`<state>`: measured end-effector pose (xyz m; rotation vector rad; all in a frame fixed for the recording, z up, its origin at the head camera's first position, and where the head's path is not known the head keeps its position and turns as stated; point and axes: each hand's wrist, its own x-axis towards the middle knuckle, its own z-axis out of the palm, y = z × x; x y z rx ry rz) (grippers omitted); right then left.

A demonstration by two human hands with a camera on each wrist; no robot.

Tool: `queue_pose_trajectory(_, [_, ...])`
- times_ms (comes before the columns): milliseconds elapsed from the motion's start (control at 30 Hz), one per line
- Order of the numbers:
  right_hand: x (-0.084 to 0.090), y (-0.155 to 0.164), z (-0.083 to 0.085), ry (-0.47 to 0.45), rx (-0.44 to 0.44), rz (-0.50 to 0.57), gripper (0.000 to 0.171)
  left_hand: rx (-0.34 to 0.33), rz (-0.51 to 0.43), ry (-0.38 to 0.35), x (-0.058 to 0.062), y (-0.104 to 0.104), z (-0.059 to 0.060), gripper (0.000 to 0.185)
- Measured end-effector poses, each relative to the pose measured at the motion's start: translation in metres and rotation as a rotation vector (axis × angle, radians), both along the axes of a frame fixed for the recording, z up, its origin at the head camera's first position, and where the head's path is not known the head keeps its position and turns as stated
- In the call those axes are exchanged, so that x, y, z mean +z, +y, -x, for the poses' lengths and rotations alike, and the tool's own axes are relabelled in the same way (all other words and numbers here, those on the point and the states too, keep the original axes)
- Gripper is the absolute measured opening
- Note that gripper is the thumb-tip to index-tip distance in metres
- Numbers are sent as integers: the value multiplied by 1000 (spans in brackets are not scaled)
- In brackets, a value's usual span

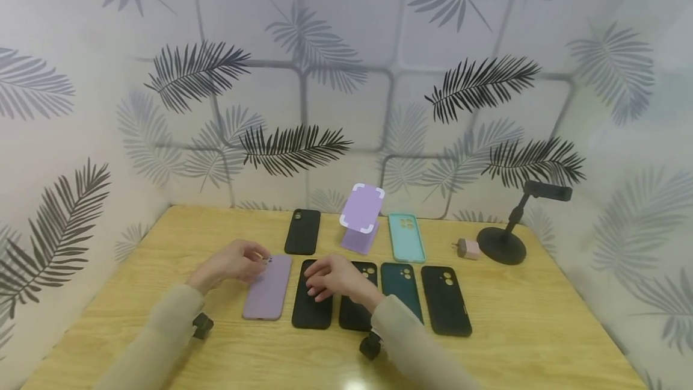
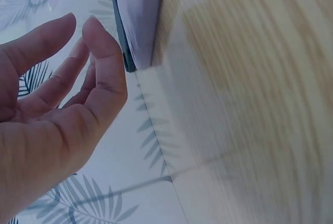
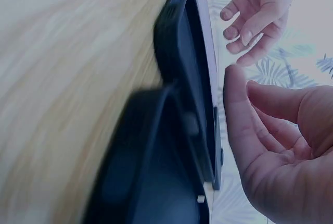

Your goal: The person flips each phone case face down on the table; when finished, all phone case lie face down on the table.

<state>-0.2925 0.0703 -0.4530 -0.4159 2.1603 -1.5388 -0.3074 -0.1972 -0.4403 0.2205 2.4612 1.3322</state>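
Observation:
My left hand [image 1: 238, 262] hovers over the upper left part of a lilac phone case [image 1: 269, 290], fingers loosely bent. The left wrist view shows its thumb and fingertips with nothing between them, the lilac case [image 2: 139, 21] just beyond. Above a black phone case [image 1: 312, 313] is my right hand [image 1: 338, 278], also loosely curled, covering part of that case and the top of a second black phone case [image 1: 354, 316]. In the right wrist view, the right hand [image 3: 283, 135] is apart from the raised rims of the black cases [image 3: 151, 156] and holds nothing.
Right of the hands lie a dark teal case [image 1: 399, 284] and another black case [image 1: 446, 303]. Behind are a black case [image 1: 302, 232], a lilac phone stand [image 1: 361, 209], a light turquoise case [image 1: 407, 238], a plug adapter [image 1: 468, 249] and a black stand [image 1: 502, 244].

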Motion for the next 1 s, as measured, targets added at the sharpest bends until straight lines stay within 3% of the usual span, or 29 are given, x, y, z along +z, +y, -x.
queue_pose_trajectory(167, [-1, 18, 2, 78, -17, -13, 24, -68, -53, 33, 2, 13, -1, 31])
queue_pose_trajectory(300, [-1, 30, 2, 184, -9, -59, 24, -139, -153, -8, 0, 23, -2, 36])
queue_pose_trajectory(467, [3, 40, 0, 259, 23, -128, 26, -173, -184, -60, -2, 35, -3, 37])
queue_pose_trajectory(700, [8, 43, 0, 165, 25, -113, 31, -156, -123, -88, 3, 48, -5, 37])
queue_pose_trajectory(867, [5, 44, 1, 153, 26, -121, 31, -169, -94, -86, 1, 54, -7, 35])
queue_pose_trajectory(1000, [5, 44, 1, 130, 41, -94, 33, -134, -71, -98, 2, 59, -7, 31])
